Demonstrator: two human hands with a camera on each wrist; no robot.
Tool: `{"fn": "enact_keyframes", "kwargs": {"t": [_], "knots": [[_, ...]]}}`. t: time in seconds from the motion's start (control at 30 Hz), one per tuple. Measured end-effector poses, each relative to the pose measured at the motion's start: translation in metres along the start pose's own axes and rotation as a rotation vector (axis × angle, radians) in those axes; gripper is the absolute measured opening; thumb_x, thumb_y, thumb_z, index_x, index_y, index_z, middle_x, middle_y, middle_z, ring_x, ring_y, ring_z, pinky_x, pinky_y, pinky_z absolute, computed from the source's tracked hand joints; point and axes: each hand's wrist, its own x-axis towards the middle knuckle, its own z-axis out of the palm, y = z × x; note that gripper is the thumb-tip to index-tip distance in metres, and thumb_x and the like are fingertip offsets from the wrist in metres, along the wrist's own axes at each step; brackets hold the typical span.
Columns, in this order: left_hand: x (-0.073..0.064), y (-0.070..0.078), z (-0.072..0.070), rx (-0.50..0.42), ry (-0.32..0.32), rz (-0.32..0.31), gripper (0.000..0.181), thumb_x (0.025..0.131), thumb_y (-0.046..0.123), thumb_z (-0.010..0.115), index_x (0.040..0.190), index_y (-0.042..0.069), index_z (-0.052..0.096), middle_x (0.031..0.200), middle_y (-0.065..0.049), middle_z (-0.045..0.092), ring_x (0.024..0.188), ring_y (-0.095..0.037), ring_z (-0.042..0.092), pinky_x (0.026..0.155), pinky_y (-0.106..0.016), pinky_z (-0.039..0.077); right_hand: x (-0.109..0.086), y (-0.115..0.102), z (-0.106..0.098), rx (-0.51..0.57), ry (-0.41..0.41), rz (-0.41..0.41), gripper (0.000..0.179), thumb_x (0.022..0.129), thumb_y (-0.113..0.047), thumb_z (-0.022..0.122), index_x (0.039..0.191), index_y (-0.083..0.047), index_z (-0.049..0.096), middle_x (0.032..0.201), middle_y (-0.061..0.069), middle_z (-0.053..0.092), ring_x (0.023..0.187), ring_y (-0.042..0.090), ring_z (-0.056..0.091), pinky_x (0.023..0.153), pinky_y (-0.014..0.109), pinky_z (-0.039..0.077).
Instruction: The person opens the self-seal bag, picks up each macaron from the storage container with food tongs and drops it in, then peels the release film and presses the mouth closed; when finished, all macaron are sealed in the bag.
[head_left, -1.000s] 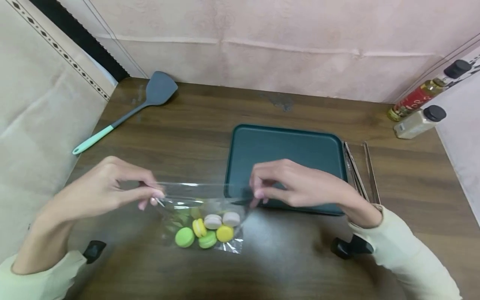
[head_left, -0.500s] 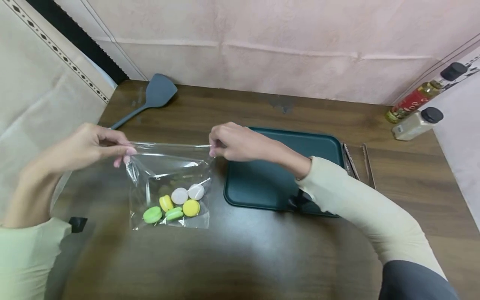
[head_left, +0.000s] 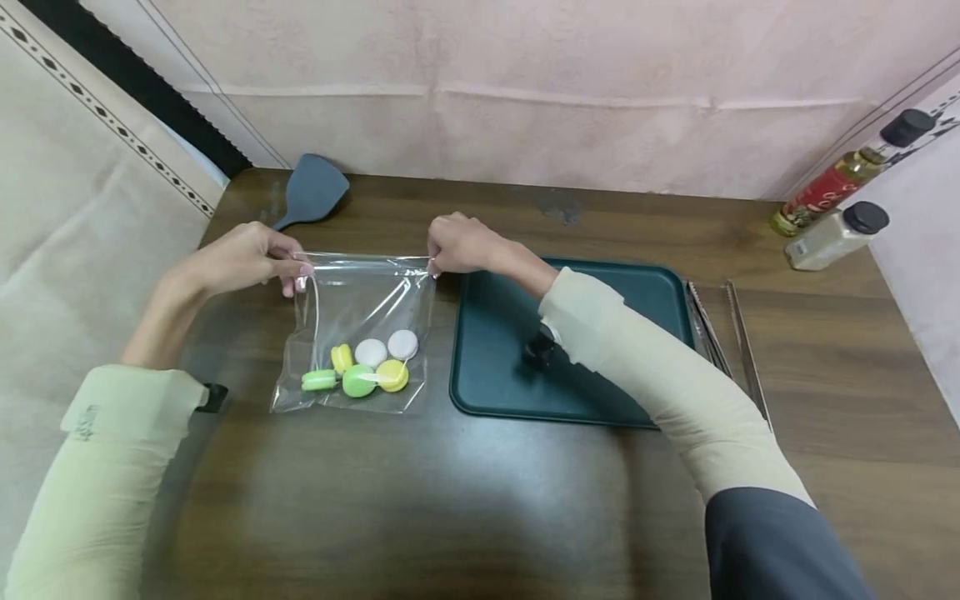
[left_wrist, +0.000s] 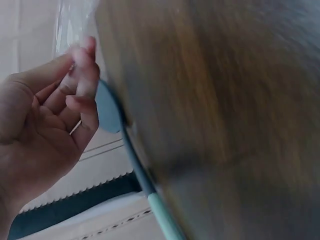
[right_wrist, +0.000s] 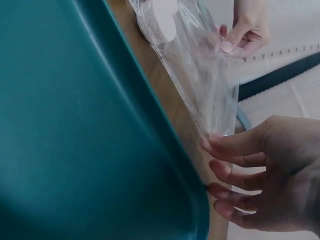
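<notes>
A clear plastic zip bag [head_left: 360, 308] hangs between my two hands in the head view, its top edge stretched straight. Inside, at the bottom, lie several macarons: white [head_left: 402, 344], yellow [head_left: 393, 376] and green [head_left: 359, 381]. My left hand [head_left: 258, 257] pinches the bag's top left corner between thumb and fingers. At the top right corner my right hand [head_left: 468, 244] pinches the bag; in the right wrist view its thumb and forefinger meet at the film, the other fingers loosely bent. The left wrist view shows the left hand [left_wrist: 55, 100] with a bit of film at its fingertips.
Right of the bag lies a dark teal tray [head_left: 480, 400], partly under my right forearm. Metal tongs [head_left: 738, 350] lie along its right side. An oil bottle [head_left: 828, 185] and a seasoning jar [head_left: 832, 240] stand back right. A grey spatula [head_left: 313, 190] lies back left, its handle hidden.
Both hands have carried the bag away from me and to the left, from the tray's front edge area. The bag now hangs flatter and wider, with the macarons shifted at its bottom.
</notes>
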Motion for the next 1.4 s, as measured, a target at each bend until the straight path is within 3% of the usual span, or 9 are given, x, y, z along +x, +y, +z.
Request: {"fn": "enact_keyframes", "kwargs": {"t": [0.23,0.33,0.6,0.73,0.9,1.03,1.17,1.27,1.4], "knots": [[0.027,0.004,0.006,-0.002,-0.068,0.000,0.019,0.111,0.015,0.066,0.110,0.000,0.078,0.082,-0.005,0.077,0.074,-0.017,0.072,0.064,-0.027,0.051,-0.029,-0.027,-0.024,-0.092,-0.010,0.119,0.042,0.103,-0.013,0.071,0.063,-0.010,0.060,0.066,0.002,0.050,0.101,0.029,0.047,0.078,0.036,0.037],[0.033,0.009,0.008,-0.003,-0.098,-0.011,0.021,0.112,0.014,0.064,0.106,-0.002,0.076,0.080,-0.006,0.075,0.071,-0.019,0.070,0.062,-0.027,0.052,-0.032,-0.028,-0.027,-0.100,-0.007,0.162,0.037,0.102,-0.012,0.067,0.066,-0.012,0.058,0.070,0.002,0.050,0.099,0.029,0.046,0.077,0.038,0.037],[0.041,0.018,0.010,0.061,-0.125,-0.096,0.033,0.111,0.022,0.067,0.085,0.002,0.071,0.071,-0.006,0.066,0.063,-0.019,0.061,0.059,-0.030,0.051,-0.061,-0.044,-0.034,-0.166,0.082,0.229,0.020,0.107,-0.024,0.074,0.100,-0.006,0.074,0.136,0.017,0.065,0.123,0.038,0.057,0.107,0.050,0.046],[0.035,0.013,0.015,0.086,-0.124,-0.127,0.044,0.112,0.032,0.066,0.079,0.004,0.068,0.067,-0.005,0.064,0.061,-0.018,0.059,0.060,-0.031,0.049,-0.102,-0.051,-0.033,-0.122,0.202,0.071,0.021,0.107,-0.024,0.076,0.108,-0.003,0.077,0.134,0.016,0.065,0.113,0.032,0.061,0.101,0.044,0.050],[0.015,0.017,0.018,0.152,-0.051,-0.153,0.046,0.113,0.035,0.064,0.081,0.002,0.068,0.069,-0.007,0.066,0.064,-0.021,0.061,0.064,-0.037,0.047,-0.201,-0.063,-0.039,0.055,0.363,-0.203,0.019,0.113,-0.020,0.065,0.110,-0.005,0.077,0.103,0.007,0.076,0.089,0.021,0.068,0.084,0.039,0.056],[-0.011,0.046,0.019,0.215,0.062,-0.160,0.036,0.114,0.027,0.061,0.094,-0.001,0.071,0.077,-0.011,0.071,0.069,-0.025,0.063,0.062,-0.040,0.044,-0.276,-0.051,-0.039,-0.028,0.580,-0.289,0.037,0.118,-0.026,0.055,0.092,-0.011,0.075,0.079,0.000,0.073,0.074,0.014,0.066,0.074,0.040,0.055],[-0.037,0.097,0.029,0.244,0.263,-0.032,0.029,0.114,0.015,0.055,0.104,-0.008,0.070,0.078,-0.016,0.068,0.065,-0.028,0.059,0.057,-0.043,0.044,-0.330,-0.031,-0.039,-0.149,0.768,-0.301,0.057,0.120,-0.042,0.042,0.092,-0.008,0.077,0.082,0.001,0.076,0.082,0.018,0.070,0.091,0.032,0.053],[-0.052,0.139,0.041,0.249,0.408,0.097,0.028,0.115,0.008,0.051,0.115,-0.012,0.070,0.088,-0.025,0.071,0.061,-0.027,0.056,0.055,-0.046,0.048,-0.351,-0.023,-0.035,-0.176,0.848,-0.277,0.062,0.120,-0.046,0.040,0.096,-0.004,0.078,0.086,0.005,0.078,0.087,0.023,0.071,0.105,0.021,0.044],[-0.061,0.179,0.062,0.199,0.425,0.237,0.035,0.116,0.003,0.047,0.143,-0.011,0.062,0.133,-0.032,0.072,0.052,-0.019,0.051,0.048,-0.034,0.046,-0.353,-0.017,-0.025,-0.274,0.917,-0.264,0.055,0.120,-0.038,0.044,0.106,0.002,0.079,0.098,0.014,0.080,0.093,0.031,0.074,0.112,0.030,0.046]]}}
